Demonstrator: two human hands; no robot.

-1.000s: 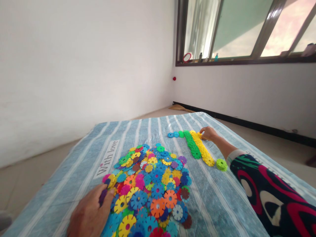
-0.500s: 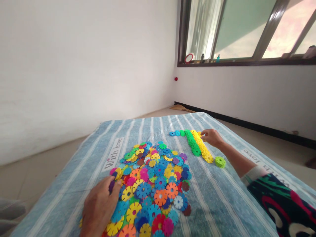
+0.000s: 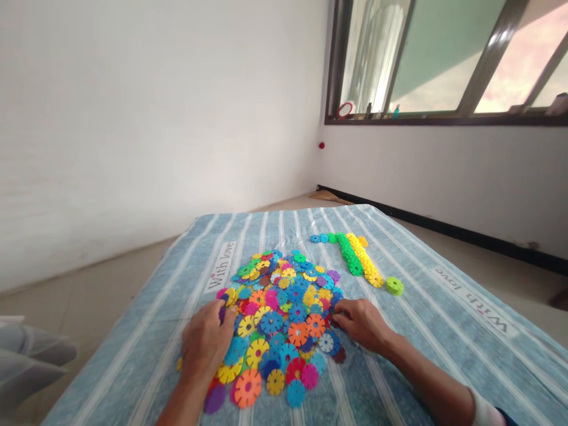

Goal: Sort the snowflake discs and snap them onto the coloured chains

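Disc pile (image 3: pixel 290 313): blocks low passage between left hand (image 3: pixel 206 334) and right hand (image 3: pixel 361 322).
Open lane: cloth (image 3: pixel 328 257) between disc pile and green row (image 3: pixel 348 255).

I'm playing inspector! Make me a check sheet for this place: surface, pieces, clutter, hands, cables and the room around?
Surface: blue striped cloth, printed "With love".
Job's things: jumbled pile of colourful slotted discs; beyond, to the right, a green row and a yellow row side by side, with a lime stack near the yellow row's closer end.
Clutter: small things on the windowsill; grey item at lower left, unclear what.
Hands: left hand at the pile's left edge, right hand at its right; any grip unclear.
Cables: nothing seen.
Surroundings: white wall, window, floor.
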